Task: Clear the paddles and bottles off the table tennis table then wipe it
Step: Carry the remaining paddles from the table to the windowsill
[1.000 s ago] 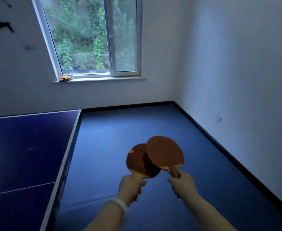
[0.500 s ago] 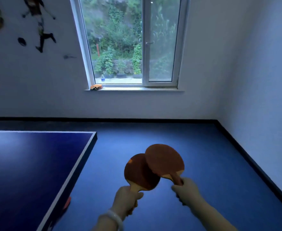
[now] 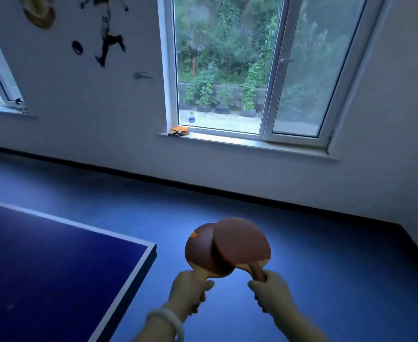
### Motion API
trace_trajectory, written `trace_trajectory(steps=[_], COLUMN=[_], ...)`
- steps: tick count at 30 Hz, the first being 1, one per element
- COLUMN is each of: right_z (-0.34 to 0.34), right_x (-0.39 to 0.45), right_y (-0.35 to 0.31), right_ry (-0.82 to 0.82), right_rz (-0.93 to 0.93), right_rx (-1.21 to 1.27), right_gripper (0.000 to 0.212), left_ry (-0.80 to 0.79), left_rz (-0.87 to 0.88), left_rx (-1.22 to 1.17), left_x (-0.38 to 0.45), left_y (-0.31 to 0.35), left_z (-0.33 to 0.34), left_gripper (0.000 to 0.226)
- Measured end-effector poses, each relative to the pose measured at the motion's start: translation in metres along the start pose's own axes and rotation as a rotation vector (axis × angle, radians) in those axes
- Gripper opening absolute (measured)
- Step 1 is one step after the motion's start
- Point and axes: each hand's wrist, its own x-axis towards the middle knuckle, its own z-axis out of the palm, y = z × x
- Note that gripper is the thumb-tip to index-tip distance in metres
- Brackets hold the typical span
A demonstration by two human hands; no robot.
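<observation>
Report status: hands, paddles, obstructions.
Left hand and right hand each grip a paddle, blades overlapping. Both off the table. No obstruction seen.

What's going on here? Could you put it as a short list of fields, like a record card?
left hand: grips the handle of the left paddle
right hand: grips the handle of the right paddle
paddles: blades overlap, right one in front, held over the floor
table: corner at left, the part in view bare
sill: paddles and a bottle rest at its left end
window: greenery outside
</observation>
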Motion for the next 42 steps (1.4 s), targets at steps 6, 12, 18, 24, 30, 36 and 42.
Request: trace_trajectory(steps=[6,12,18,24,30,36,42], right_z=[0.007,0.012,0.025,0.051,0.123,0.205,0.267], right_x=[0.143,0.288,0.455,0.59,0.693,0.8,0.889], right_y=[-0.088,-0.156,-0.237,-0.334,-0.407,-0.492,-0.566], right_ry=[0.01,0.001,-0.084,-0.149,-0.225,-0.197,-0.162], right_rz=[0.001,0.023,-0.037,-0.084,-0.12,-0.147,-0.081], right_rx=[-0.03,-0.044,-0.058,-0.094,-0.145,-0.226,-0.231], right_gripper=[0.009,0.006,0.009,0.006,0.006,0.006,0.009], left_ry=[0.011,0.016,0.079,0.166,0.236,0.243,0.219], left_rz=[0.031,0.03,0.013,-0.052,-0.115,-0.103,-0.112], left_rx=[0.007,0.022,-0.014,-0.071,-0.118,-0.101,-0.068], left_x=[0.142,0.285,0.43,0.536,0.647,0.777,0.893], left_y=[0.088,0.156,0.232,0.292,0.326,0.363,0.413], left_z=[-0.033,-0.037,-0.047,-0.084,-0.145,-0.238,-0.323], left_gripper=[0.023,0.017,0.018,0.018,0.019,0.017,0.017])
